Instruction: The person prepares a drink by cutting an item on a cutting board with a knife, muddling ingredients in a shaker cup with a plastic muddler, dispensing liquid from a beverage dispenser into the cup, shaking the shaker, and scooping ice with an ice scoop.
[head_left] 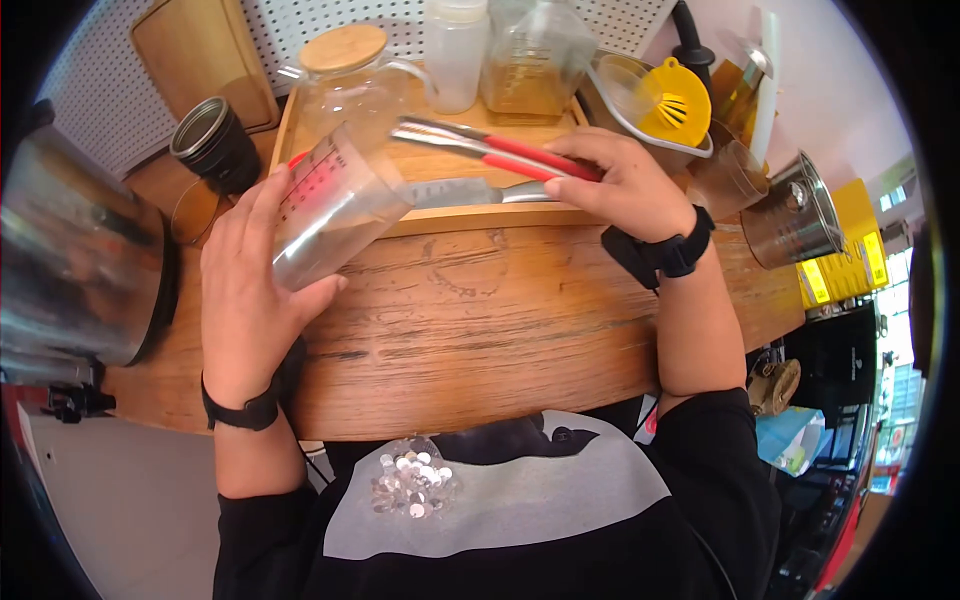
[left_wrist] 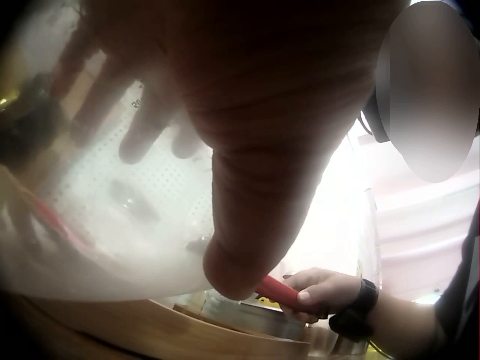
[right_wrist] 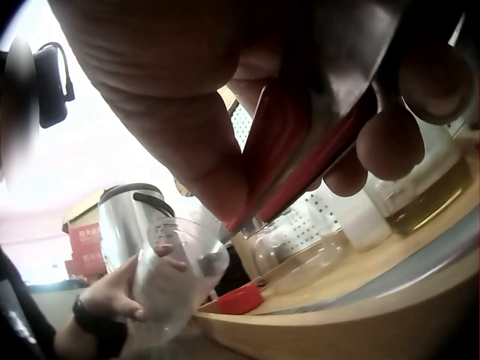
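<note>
My left hand [head_left: 240, 275] grips a clear measuring cup [head_left: 335, 215] with red markings, tilted with its wide rim toward the right. In the left wrist view, fingers of that hand [left_wrist: 259, 150] show through the cup's cloudy wall [left_wrist: 97, 225]. Above the tray's front part, my right hand [head_left: 630, 190] holds red-handled metal tongs [head_left: 505, 152], their tips pointing left, near the cup's rim. The right wrist view shows the red handles [right_wrist: 281, 150] between thumb and fingers. A grey flat blade with a metal handle [head_left: 450, 193] lies at the tray's front edge.
On the wooden tray [head_left: 440, 222] stand a glass teapot [head_left: 350, 95], a white bottle [head_left: 457, 60] and a jug of amber liquid [head_left: 530, 75]. A black lens-like cup [head_left: 218, 145] and large metal container [head_left: 80, 240] stand left; a metal cup [head_left: 795, 215] stands right.
</note>
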